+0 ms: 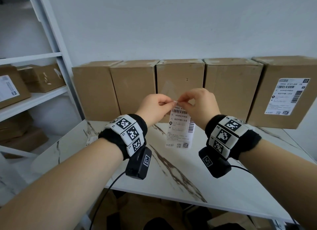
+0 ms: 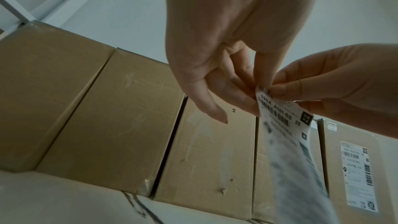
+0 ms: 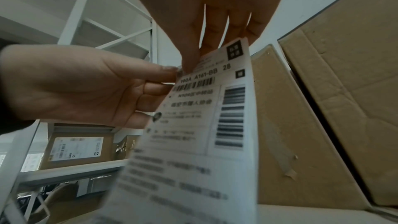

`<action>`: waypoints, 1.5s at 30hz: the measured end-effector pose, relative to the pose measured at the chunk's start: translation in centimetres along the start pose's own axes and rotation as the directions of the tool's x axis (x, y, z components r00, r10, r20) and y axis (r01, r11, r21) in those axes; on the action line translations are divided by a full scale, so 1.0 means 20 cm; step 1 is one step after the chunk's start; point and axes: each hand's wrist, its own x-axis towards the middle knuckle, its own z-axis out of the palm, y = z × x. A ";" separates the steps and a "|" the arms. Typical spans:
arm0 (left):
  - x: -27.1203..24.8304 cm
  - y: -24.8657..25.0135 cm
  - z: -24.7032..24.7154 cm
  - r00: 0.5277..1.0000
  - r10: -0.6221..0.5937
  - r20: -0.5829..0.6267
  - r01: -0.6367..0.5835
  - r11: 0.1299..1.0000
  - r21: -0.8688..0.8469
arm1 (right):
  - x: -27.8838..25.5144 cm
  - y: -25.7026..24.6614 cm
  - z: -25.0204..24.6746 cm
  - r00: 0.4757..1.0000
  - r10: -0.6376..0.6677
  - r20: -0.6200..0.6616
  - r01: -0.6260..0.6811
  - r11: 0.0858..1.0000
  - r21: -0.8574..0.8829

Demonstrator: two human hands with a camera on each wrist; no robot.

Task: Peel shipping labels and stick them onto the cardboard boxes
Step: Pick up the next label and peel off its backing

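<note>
A white shipping label (image 1: 181,127) with barcodes hangs in the air above the marble table (image 1: 214,187), in front of the middle cardboard box (image 1: 180,79). My left hand (image 1: 154,108) pinches its top left corner between thumb and fingers. My right hand (image 1: 200,104) pinches the same top edge just to the right, fingertips almost meeting the left ones. The label (image 2: 286,135) hangs from both hands (image 2: 226,83) in the left wrist view. From the right wrist, the label (image 3: 204,125) fills the centre under my right fingers (image 3: 215,40).
Several brown boxes stand in a row along the wall at the table's back. The rightmost box (image 1: 288,92) carries a stuck label (image 1: 289,96). A white shelf rack (image 1: 34,96) at left holds more boxes, one labelled. More labels (image 1: 90,140) lie behind my left wrist.
</note>
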 end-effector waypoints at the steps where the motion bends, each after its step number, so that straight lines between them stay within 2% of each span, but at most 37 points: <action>1: 0.00 0.00 0.00 1.000 0.017 0.004 -0.017 0.999 0.036 | 0.00 0.00 0.00 1.000 -0.001 0.001 0.001 1.000 -0.018; 4: 0.00 0.01 -0.01 0.998 0.050 -0.023 -0.047 0.993 0.112 | 0.00 0.00 -0.01 1.000 -0.003 -0.031 0.001 0.997 -0.082; 6: 0.00 0.01 -0.01 0.996 0.058 -0.066 -0.051 0.994 0.095 | -0.01 -0.01 -0.02 0.999 0.038 -0.034 -0.041 0.996 -0.081; 10: 0.01 0.00 0.00 0.995 0.020 -0.094 -0.023 0.999 -0.028 | -0.02 -0.03 0.00 0.977 0.193 0.094 -0.197 0.980 0.034; 12: 0.01 0.00 0.02 0.996 0.005 -0.087 -0.013 0.995 -0.094 | -0.01 -0.03 0.01 0.964 0.235 0.124 -0.248 0.963 0.103; 16: 0.01 0.00 0.03 0.999 0.015 -0.052 -0.021 0.993 -0.120 | 0.00 -0.01 0.01 0.949 0.279 0.146 -0.302 0.938 0.169; 23: 0.01 0.02 0.05 0.999 0.038 0.002 -0.038 0.997 -0.064 | -0.01 0.02 0.01 0.948 0.284 0.141 -0.306 0.938 0.165; 30: 0.02 0.03 0.08 0.999 0.034 -0.041 -0.037 0.997 -0.071 | -0.02 0.03 0.00 0.957 0.241 0.160 -0.269 0.945 0.186; 38: 0.02 0.03 0.10 0.999 -0.003 -0.051 -0.007 0.979 -0.206 | -0.03 0.05 0.01 0.951 0.257 0.173 -0.294 0.925 0.240; 42: 0.03 0.02 0.09 0.999 0.039 -0.032 -0.042 0.992 -0.116 | -0.02 0.06 0.02 0.939 0.293 0.182 -0.335 0.898 0.286; 45: 0.03 0.02 0.09 0.998 0.057 -0.024 -0.058 0.997 -0.050 | -0.02 0.06 0.03 0.945 0.282 0.163 -0.317 0.911 0.264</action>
